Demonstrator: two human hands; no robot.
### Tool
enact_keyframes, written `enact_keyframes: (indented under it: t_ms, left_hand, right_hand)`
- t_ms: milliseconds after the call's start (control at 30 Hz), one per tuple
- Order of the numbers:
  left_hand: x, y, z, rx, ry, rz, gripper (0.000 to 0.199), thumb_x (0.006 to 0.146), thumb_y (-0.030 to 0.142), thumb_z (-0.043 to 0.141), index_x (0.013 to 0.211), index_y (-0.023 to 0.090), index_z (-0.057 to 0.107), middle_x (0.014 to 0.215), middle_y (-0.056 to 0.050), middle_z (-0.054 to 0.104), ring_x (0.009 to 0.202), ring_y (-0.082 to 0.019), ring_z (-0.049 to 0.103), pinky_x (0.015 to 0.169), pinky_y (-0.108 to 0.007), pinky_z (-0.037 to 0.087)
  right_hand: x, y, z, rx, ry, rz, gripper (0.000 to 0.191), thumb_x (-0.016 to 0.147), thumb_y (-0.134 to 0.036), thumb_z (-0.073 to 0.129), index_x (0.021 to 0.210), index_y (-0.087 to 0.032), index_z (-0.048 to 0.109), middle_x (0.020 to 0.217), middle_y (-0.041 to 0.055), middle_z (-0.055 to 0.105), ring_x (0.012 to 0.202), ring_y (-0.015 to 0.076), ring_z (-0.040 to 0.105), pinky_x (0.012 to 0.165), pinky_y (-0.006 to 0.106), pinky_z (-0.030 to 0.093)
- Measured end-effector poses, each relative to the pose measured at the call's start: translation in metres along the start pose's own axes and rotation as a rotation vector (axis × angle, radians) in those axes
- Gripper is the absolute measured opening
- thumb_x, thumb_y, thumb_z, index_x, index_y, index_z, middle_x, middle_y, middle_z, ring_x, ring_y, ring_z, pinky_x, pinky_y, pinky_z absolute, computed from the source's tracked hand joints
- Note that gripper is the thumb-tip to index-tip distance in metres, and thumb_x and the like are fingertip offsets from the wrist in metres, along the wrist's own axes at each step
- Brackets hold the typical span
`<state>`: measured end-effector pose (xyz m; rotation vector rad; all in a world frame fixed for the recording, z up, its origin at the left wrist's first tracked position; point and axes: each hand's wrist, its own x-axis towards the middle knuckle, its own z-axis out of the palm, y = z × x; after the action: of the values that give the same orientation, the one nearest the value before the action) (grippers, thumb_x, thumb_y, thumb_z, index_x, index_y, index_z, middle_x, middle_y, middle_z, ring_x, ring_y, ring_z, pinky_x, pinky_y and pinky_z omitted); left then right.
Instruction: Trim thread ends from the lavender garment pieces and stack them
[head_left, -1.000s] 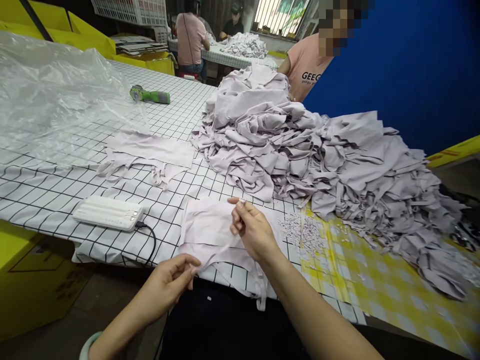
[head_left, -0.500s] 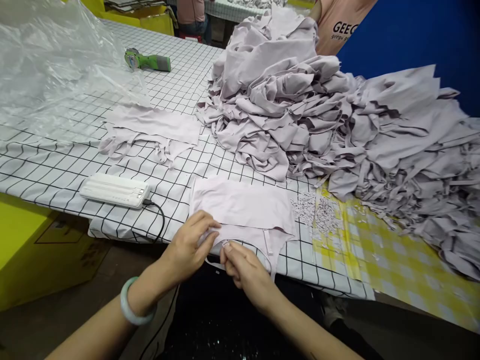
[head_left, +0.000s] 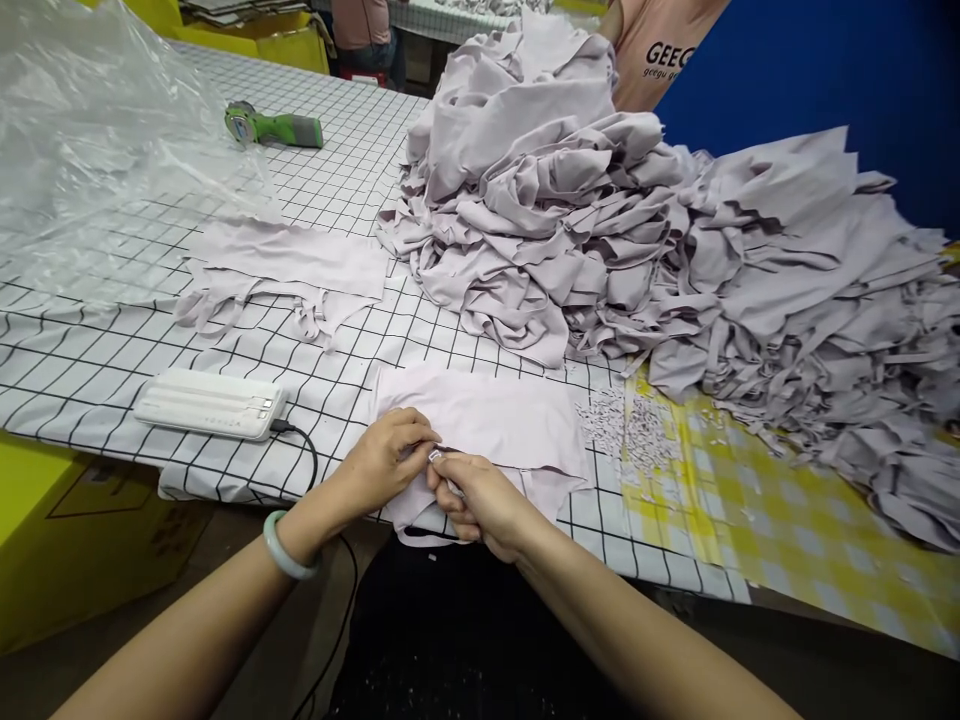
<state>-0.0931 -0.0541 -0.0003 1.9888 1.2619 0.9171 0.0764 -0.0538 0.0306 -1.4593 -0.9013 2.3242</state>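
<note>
A pale pink garment (head_left: 495, 415) with thin straps lies at the table's front edge. Over its left part my left hand (head_left: 386, 460) is pinched closed at the fabric; what lies between its fingertips is too small to tell. My right hand (head_left: 476, 500) is closed on a small pale clip (head_left: 435, 456), which shows at the thumb tip. The fingertips of both hands nearly meet. A second pink garment (head_left: 289, 260) lies flat farther back on the left.
Big heaps of pink fabric (head_left: 525, 200) cover the back and right. A white power bank (head_left: 206, 402) with a black cable, a green tool (head_left: 274, 127) and clear plastic (head_left: 97, 150) are at left. Small scraps (head_left: 637, 425) lie right of the garment. A person (head_left: 645, 50) is behind the heap.
My right hand has moved up and left to my left hand, and a small clip now shows at its fingertips. My left hand's fingers have closed. The view has shifted slightly.
</note>
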Motion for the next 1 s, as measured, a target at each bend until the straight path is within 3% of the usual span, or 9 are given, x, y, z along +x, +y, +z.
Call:
enact_keyframes:
  t_ms: [167, 467, 800, 1000]
  left_hand:
    - [0.0026, 0.0039, -0.0052, -0.074, -0.061, -0.089, 0.022, 0.091, 0.013, 0.051, 0.093, 0.019, 0.072, 0.091, -0.005, 0.069, 0.089, -0.018, 0.062, 0.086, -0.036, 0.050]
    - [0.0058, 0.0040, -0.0091, -0.091, -0.107, -0.126, 0.023, 0.092, 0.015, 0.052, 0.092, 0.020, 0.074, 0.091, -0.005, 0.069, 0.089, -0.018, 0.062, 0.084, -0.036, 0.050]
    - [0.0046, 0.0007, -0.0074, -0.112, -0.079, -0.129, 0.022, 0.092, 0.015, 0.052, 0.092, 0.019, 0.074, 0.092, -0.006, 0.070, 0.091, -0.019, 0.064, 0.085, -0.033, 0.051]
    - [0.0070, 0.0048, -0.0088, -0.166, -0.079, -0.147, 0.019, 0.091, 0.015, 0.054, 0.090, 0.018, 0.072, 0.092, -0.006, 0.070, 0.090, -0.018, 0.065, 0.083, -0.033, 0.052]
  right_hand:
    - [0.0048, -0.0060, -0.0010, 0.030, -0.006, 0.004, 0.019, 0.087, -0.031, 0.047, 0.073, -0.019, 0.051, 0.049, -0.0098, 0.035, 0.038, 0.0038, 0.016, 0.035, 0.016, 0.015]
    - [0.0048, -0.0047, -0.0060, 0.044, -0.052, -0.001, 0.019, 0.086, -0.033, 0.050, 0.072, -0.019, 0.051, 0.049, -0.0102, 0.031, 0.040, 0.0043, 0.014, 0.036, 0.016, 0.013]
    - [0.0058, -0.0056, -0.0042, 0.221, 0.045, 0.030, 0.015, 0.084, -0.025, 0.047, 0.071, -0.019, 0.050, 0.048, -0.0096, 0.033, 0.038, 0.0044, 0.016, 0.036, 0.017, 0.012]
    - [0.0059, -0.0061, -0.0055, 0.286, -0.079, 0.051, 0.013, 0.083, -0.026, 0.050, 0.072, -0.019, 0.052, 0.048, -0.0095, 0.034, 0.038, 0.0038, 0.016, 0.036, 0.016, 0.013]
